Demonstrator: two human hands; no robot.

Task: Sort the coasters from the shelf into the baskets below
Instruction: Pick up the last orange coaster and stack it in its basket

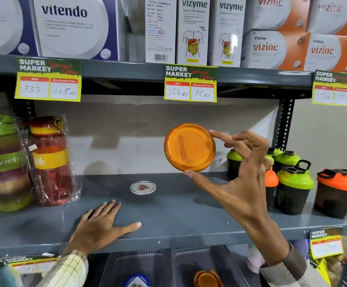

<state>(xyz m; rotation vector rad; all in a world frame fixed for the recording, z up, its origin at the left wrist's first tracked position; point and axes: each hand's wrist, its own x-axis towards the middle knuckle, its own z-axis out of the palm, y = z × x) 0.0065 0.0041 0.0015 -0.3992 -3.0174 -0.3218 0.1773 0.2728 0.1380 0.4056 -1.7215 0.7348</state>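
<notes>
My right hand (239,172) pinches the orange coaster (189,147) by its rim: light, stiff, probably slippery; my left hand (102,224) rests flat, released.

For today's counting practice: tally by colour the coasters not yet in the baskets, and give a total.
orange coaster, in the right hand: 1
clear patterned coaster, on the shelf: 1
Total: 2

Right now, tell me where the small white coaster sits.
The white coaster lies flat mid-shelf on the grey shelf, beyond the left hand, below-left of the orange coaster.
</notes>
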